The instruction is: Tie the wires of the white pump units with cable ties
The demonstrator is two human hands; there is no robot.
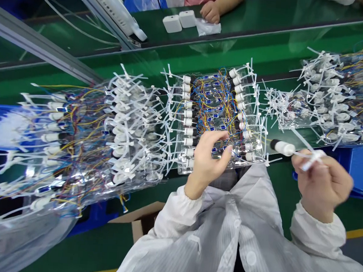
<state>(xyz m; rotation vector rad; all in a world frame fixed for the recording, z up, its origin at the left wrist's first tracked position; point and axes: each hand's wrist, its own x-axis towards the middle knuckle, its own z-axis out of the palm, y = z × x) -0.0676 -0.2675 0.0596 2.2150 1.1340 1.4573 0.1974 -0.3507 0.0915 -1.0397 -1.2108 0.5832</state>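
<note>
My right hand [323, 182] is closed on a white cable tie [301, 138]. A small white cylinder with a black end [282, 148] sticks out to the left of those fingers, at the tie. Over the near edge of the middle clear plastic tray [184, 168] hovers my left hand [209, 155], its thumb and forefinger curved and apart with nothing visible between them. Under and beyond it, similar white cylinders [187, 122] line both sides of the tray, with white ties pointing outward. Blue and yellow wires [228, 114] and small blue parts [209, 101] fill the tray's middle.
More wired parts in clear trays [87, 135] cover the bench on the left; another stack [338, 95] is on the right. Blue bins [362, 170] flank the bench. Across a green ledge, a person's hand [210, 11] rests near two white boxes [172, 24].
</note>
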